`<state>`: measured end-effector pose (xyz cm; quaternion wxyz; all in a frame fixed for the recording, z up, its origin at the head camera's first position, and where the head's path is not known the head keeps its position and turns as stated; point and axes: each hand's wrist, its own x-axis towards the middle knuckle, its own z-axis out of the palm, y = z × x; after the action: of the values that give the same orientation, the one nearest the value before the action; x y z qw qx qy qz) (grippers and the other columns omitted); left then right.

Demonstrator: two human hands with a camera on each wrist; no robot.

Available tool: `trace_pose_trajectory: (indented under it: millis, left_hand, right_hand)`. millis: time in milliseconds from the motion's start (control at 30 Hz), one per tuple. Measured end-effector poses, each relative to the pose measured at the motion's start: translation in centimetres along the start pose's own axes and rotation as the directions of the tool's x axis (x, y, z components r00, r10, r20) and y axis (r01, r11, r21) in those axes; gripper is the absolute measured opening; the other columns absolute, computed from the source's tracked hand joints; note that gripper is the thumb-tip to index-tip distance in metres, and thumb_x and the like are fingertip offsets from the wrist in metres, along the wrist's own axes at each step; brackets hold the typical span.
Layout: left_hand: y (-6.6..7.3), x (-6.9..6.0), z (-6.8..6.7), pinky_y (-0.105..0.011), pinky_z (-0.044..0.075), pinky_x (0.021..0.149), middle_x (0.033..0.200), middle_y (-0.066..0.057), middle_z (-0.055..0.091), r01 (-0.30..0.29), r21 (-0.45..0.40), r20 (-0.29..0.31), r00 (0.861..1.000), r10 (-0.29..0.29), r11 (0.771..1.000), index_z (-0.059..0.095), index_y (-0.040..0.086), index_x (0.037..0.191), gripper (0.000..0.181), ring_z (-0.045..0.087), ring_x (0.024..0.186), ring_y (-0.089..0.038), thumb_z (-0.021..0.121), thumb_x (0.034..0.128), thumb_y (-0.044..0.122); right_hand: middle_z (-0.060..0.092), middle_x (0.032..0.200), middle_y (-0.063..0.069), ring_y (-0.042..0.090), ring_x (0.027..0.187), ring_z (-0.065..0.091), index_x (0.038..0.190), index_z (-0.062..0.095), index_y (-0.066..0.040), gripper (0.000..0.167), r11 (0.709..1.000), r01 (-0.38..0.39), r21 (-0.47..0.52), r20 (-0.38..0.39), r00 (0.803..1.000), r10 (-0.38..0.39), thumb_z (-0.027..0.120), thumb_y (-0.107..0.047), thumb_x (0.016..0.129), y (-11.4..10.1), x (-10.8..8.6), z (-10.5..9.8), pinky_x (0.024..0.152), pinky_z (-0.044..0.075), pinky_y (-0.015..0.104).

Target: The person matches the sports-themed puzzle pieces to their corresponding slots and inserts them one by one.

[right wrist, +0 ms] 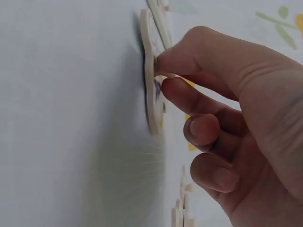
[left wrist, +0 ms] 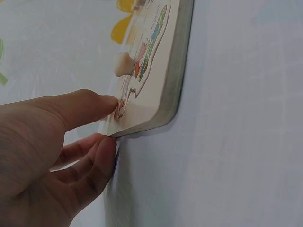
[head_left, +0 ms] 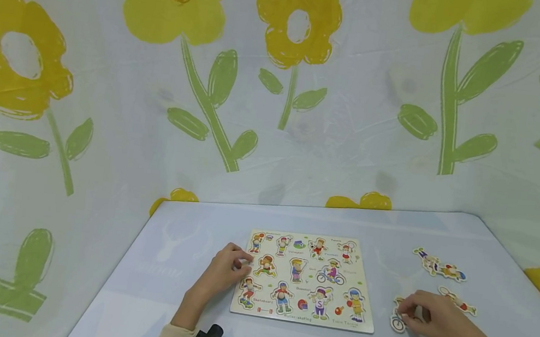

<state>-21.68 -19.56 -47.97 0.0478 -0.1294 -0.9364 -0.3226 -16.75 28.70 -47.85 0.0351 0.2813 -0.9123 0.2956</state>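
Observation:
A wooden peg puzzle board (head_left: pixel 290 321) with sports figures lies flat on the table. My left hand (head_left: pixel 225 269) holds its left edge. In the left wrist view, the thumb (left wrist: pixel 92 106) rests on the printed face near a round wooden knob (left wrist: pixel 124 64), and the curled fingers (left wrist: pixel 97 163) meet the board's edge. To the right of the board, my right hand (head_left: pixel 437 318) pinches a puzzle piece (head_left: pixel 398 325) that shows a wheel. The right wrist view has thumb and index finger on this piece (right wrist: pixel 150 71), which stands edge-on to that camera; its picture is mostly hidden.
Beyond my right hand lie two touching figure pieces (head_left: pixel 429 262) (head_left: pixel 453 272). Another piece (head_left: pixel 467 306) with a racket is just behind that hand. A white cloth wall (head_left: pixel 344 116) printed with flowers rises behind the table (head_left: pixel 148 293).

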Motion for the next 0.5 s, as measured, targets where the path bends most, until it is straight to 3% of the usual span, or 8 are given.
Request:
trace_pose_trajectory:
  millis: [100, 233, 500]
  left_hand:
    - [-0.06, 0.01, -0.02, -0.019, 0.043, 0.063, 0.105, -0.007, 0.058, -0.013, 0.001, -0.003, 1.0, 0.013, 1.0, 0.073, 0.01, 0.107, 0.021, 0.053, 0.082, -0.014, 0.072, 0.0862, 0.014]
    - [-0.17, 0.03, -0.02, -0.019, 0.043, 0.063, 0.104, -0.008, 0.058, -0.021, 0.002, -0.004, 1.0, 0.021, 1.0, 0.073, 0.009, 0.107, 0.021, 0.053, 0.082, -0.014, 0.072, 0.0862, 0.014]
    - [-0.16, 0.16, 0.1, -0.018, 0.043, 0.064, 0.104, -0.005, 0.057, 0.012, -0.001, 0.007, 1.0, -0.012, 1.0, 0.073, 0.012, 0.108, 0.022, 0.052, 0.082, -0.013, 0.072, 0.0866, 0.015]
  right_hand:
    - [0.058, 0.08, -0.023, -0.008, 0.065, 0.043, 0.088, 0.07, -0.026, 0.017, 0.999, -0.031, -0.022, -0.002, 1.0, 0.031, 0.078, -0.014, 0.08, -0.12, 0.11, 0.06, 0.054, 0.04, 0.018]
    - [0.057, 0.079, -0.023, -0.008, 0.063, 0.043, 0.088, 0.07, -0.025, 0.018, 1.0, -0.003, -0.026, -0.017, 1.0, 0.003, 0.078, -0.012, 0.079, 0.01, 0.12, 0.15, 0.052, 0.039, 0.017]
    - [0.058, 0.08, -0.023, -0.008, 0.062, 0.043, 0.089, 0.068, -0.025, 0.021, 1.0, 0.013, -0.015, -0.021, 1.0, -0.013, 0.078, -0.009, 0.079, 0.15, 0.12, 0.26, 0.052, 0.039, 0.017]
